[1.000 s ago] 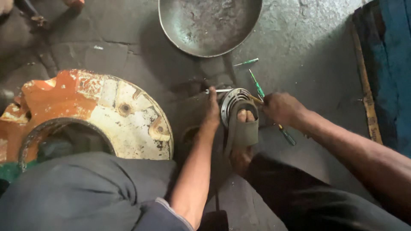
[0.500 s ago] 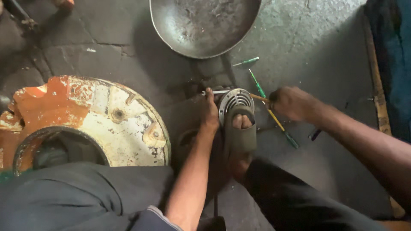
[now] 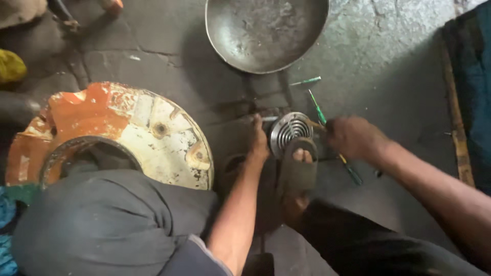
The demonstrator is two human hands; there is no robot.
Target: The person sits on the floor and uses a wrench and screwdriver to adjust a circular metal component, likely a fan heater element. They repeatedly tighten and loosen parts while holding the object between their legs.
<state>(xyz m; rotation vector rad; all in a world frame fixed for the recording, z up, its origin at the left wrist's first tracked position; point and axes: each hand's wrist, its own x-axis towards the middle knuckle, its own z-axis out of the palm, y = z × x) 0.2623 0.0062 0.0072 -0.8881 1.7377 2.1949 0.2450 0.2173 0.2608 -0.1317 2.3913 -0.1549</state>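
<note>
A round ribbed metal disc (image 3: 287, 130) lies on the floor, pinned from below by my sandalled foot (image 3: 299, 171). My left hand (image 3: 258, 145) rests against the disc's left rim, fingers closed on a small metal rod (image 3: 269, 118) that points at the rim. On the disc's right side, my right hand (image 3: 355, 138) grips a yellow-and-green handled screwdriver (image 3: 351, 169), whose tip reaches the disc's upper right edge.
A large dented metal pan (image 3: 266, 30) sits just beyond the disc. Two green-handled tools (image 3: 317, 106) (image 3: 306, 81) lie between pan and disc. A big rusty orange-and-white drum (image 3: 128, 133) stands at left. A wooden plank (image 3: 458, 138) and blue cloth (image 3: 475, 76) border the right.
My right hand has shifted slightly to the right along the disc's edge with the screwdriver. The left hand and the foot stay on the disc.
</note>
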